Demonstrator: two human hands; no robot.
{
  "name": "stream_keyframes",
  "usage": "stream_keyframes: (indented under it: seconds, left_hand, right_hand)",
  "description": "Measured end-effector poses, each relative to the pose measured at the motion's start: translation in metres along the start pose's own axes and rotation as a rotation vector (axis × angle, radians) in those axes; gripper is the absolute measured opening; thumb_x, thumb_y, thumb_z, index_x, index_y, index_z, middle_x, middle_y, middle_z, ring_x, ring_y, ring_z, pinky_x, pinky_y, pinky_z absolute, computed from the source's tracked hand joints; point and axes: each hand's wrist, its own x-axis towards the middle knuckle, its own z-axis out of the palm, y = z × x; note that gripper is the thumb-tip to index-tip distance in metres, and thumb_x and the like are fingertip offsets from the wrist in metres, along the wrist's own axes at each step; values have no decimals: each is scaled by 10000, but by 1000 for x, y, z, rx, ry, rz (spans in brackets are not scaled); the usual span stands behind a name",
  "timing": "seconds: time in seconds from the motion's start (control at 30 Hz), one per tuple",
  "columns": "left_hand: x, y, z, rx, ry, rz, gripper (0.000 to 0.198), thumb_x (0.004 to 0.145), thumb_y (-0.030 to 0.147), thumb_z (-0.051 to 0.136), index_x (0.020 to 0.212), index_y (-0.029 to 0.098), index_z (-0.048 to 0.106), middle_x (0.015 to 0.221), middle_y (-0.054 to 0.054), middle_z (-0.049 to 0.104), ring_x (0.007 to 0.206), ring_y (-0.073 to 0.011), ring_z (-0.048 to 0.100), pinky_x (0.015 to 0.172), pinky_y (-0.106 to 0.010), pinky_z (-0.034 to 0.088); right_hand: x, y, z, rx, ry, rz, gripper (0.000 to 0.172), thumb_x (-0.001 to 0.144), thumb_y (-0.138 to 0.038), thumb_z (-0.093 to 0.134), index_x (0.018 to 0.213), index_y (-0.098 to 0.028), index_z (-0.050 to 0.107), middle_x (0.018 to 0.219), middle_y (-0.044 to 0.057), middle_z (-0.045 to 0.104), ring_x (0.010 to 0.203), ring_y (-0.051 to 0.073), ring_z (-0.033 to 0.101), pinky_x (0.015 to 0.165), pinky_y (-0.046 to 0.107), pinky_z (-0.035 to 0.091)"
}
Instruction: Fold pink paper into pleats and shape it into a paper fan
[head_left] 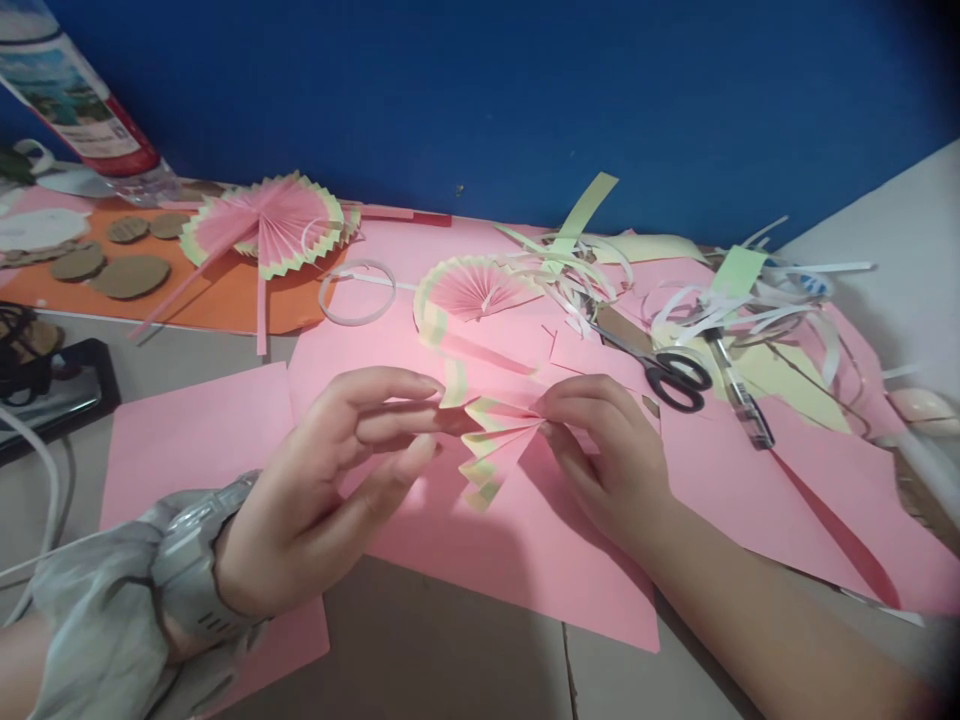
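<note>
My right hand (611, 455) pinches one end of a pleated paper fan (499, 440), pink with a yellow and green zigzag edge. Its folds spread leftward from my fingertips. On the left side, my left hand (345, 480) has its thumb and fingers apart, with the fingertips beside the fan's edge; whether they touch it is unclear. Behind the hands a half-round pleated fan (480, 290) in the same colours lies on pink paper (517, 560). Further left, finished-looking round fans (281, 225) with pink paper strips rest on an orange sheet (277, 318).
Black-handled scissors (675, 382) and a pen (742, 395) lie at right, near tangled paper strips (750, 310). A tape ring (357, 292) stands left of centre. Cardboard discs (131, 277), a tilted bottle (90, 110) and a phone (56, 400) are at left. A blue wall (480, 110) rises behind.
</note>
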Motion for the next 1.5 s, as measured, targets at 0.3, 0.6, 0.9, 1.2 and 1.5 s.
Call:
stream_keyframes:
  seconds: [0.3, 0.6, 0.9, 1.2, 1.5]
  left_hand:
    - [8, -10, -7, 130, 67, 271, 329, 808, 136, 609, 1119, 164, 503, 761, 8, 497, 656, -99, 480, 571, -252, 447]
    - [8, -22, 1, 823, -162, 253, 146, 797, 260, 648, 906, 174, 601, 842, -45, 513, 762, -176, 498, 705, -335, 461]
    - [10, -23, 2, 968, -228, 228, 94, 851, 269, 565, 877, 221, 642, 880, -43, 588, 837, -216, 511, 760, -361, 430]
    - [11, -23, 0, 1053, -267, 328, 130, 843, 159, 522, 871, 205, 641, 914, -46, 651, 855, -224, 564, 744, -371, 416]
    - [9, -19, 8, 1080, -303, 395, 128, 832, 143, 537, 891, 209, 629, 920, -24, 661, 858, -221, 563, 744, -365, 402]
  right_hand:
    - [1, -2, -2, -136, -11, -37, 206, 813, -61, 567, 931, -227, 536, 855, 42, 594, 808, 177, 560, 693, 331, 443]
    - [-4, -5, 0, -365, -175, -72, 134, 828, -70, 553, 888, -183, 594, 924, 51, 624, 872, 194, 514, 798, 357, 371]
    - [-2, -9, 2, -322, -259, -120, 164, 887, -101, 468, 968, -160, 598, 945, 75, 609, 894, 196, 509, 826, 353, 362]
    - [-4, -5, 4, -338, -364, 11, 135, 847, -106, 515, 951, -160, 583, 950, 67, 615, 890, 203, 531, 787, 345, 374]
    - [1, -22, 8, -333, -324, -168, 154, 883, -117, 470, 836, -148, 614, 834, 58, 618, 769, 177, 505, 726, 329, 373]
